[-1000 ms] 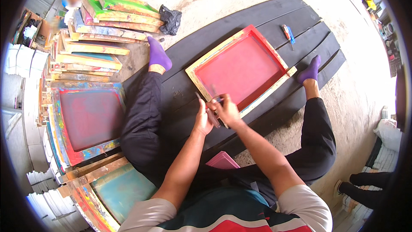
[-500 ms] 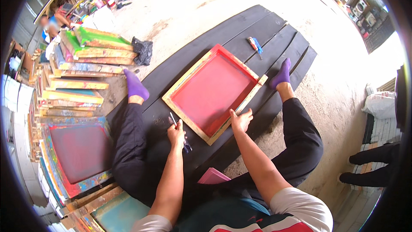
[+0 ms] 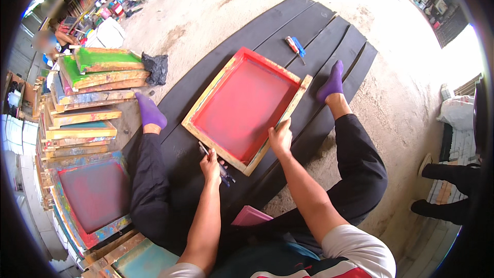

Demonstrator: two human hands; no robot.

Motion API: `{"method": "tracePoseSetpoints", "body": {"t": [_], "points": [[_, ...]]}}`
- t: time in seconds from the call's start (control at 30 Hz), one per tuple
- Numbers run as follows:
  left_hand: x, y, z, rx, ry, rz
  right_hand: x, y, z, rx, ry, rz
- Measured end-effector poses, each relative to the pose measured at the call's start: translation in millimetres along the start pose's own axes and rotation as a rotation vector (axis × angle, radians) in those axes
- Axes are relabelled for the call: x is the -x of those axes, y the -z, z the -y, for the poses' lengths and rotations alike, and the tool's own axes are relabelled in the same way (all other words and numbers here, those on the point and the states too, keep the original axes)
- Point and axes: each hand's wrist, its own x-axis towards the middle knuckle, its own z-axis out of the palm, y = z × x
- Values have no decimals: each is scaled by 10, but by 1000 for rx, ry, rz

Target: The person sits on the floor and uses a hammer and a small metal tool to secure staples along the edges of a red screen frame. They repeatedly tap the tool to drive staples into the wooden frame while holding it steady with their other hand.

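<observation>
A wooden screen-printing frame point(image 3: 242, 108) with red mesh lies between my legs on the black boards point(image 3: 288, 18). A thin wooden strip point(image 3: 294, 100) runs along its right side and juts past the far corner. My right hand point(image 3: 280, 138) is closed round that right edge, near the front corner. By the near-left edge, my left hand point(image 3: 210, 166) is closed on a slim tool with a pale shaft and dark ends point(image 3: 225, 175); its exact kind is unclear. Farther off, a screwdriver with a red and blue handle point(image 3: 295, 46) rests on the boards.
Several paint-stained frames point(image 3: 85, 118) are stacked at left, with a black plastic bag point(image 3: 154, 68) beside them. A dark-meshed frame point(image 3: 92, 195) leans nearer. My purple-socked feet point(image 3: 332, 82) flank the red frame. Another person's legs point(image 3: 447, 190) are at far right.
My right hand has gone from spread fingers to a closed hold on the frame's edge. The frame appears slightly shifted left, though the whole view has moved too. My left hand keeps its tool.
</observation>
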Motion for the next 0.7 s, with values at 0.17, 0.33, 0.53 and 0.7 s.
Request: {"method": "tracePoseSetpoints", "body": {"t": [0.17, 0.33, 0.53, 0.7], "points": [[21, -221, -77, 34, -6, 18, -367, 22, 48, 15, 60, 2], [-117, -273, -50, 30, -1, 82, -602, 33, 194, 17, 50, 92], [-58, -123, -14, 24, 19, 13, -105, 111, 529, 406, 319, 27], [268, -158, -61, 51, 27, 64, 920, -60, 558, 41, 487, 683]]}}
